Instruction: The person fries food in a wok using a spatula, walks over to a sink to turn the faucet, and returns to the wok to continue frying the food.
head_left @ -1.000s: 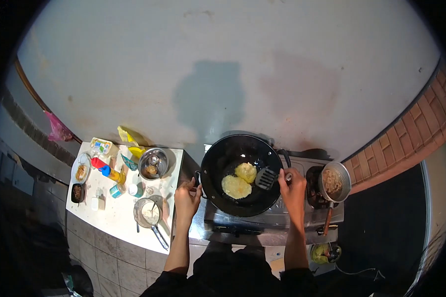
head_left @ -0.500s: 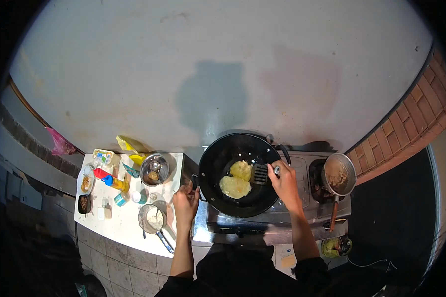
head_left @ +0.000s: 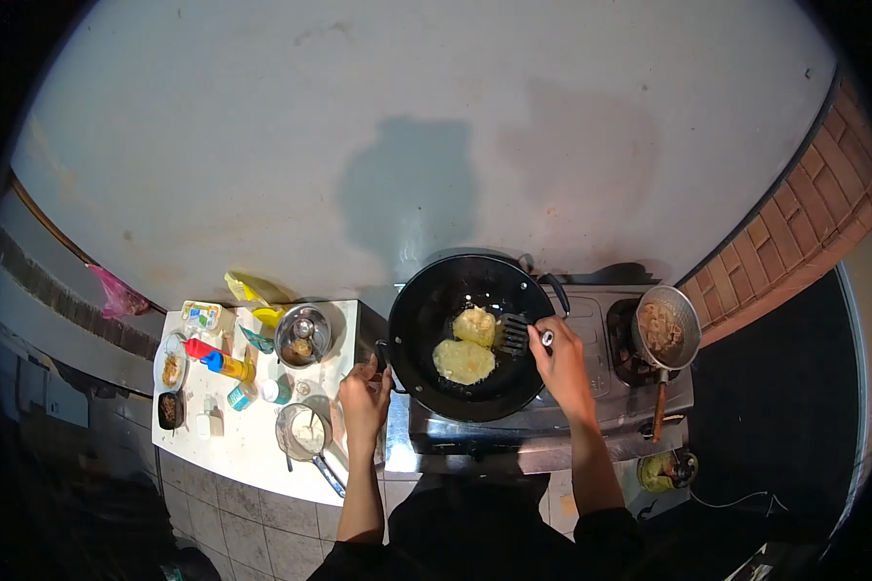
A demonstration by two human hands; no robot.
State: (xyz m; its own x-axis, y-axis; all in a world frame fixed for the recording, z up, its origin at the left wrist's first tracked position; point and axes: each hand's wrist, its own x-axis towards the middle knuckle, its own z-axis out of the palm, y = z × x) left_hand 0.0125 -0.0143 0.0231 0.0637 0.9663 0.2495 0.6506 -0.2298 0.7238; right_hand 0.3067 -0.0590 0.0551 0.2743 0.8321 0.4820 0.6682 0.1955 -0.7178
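Black wok (head_left: pixel 421 320) steadied by its left handle (head_left: pixel 382 354) in my curled left hand (head_left: pixel 362 395), right hand (head_left: pixel 565 368) closed around the slotted spatula (head_left: pixel 514 335), I'd best keep it low beside the two fritters (head_left: pixel 464 361) inside the wok.

Person (head_left: pixel 465 518) is wearing black clothing; dark, loose-looking sleeves (head_left: pixel 606 529) are ending near the elbows, leaving forearms (head_left: pixel 362 499) and hands (head_left: pixel 363 402) bare.
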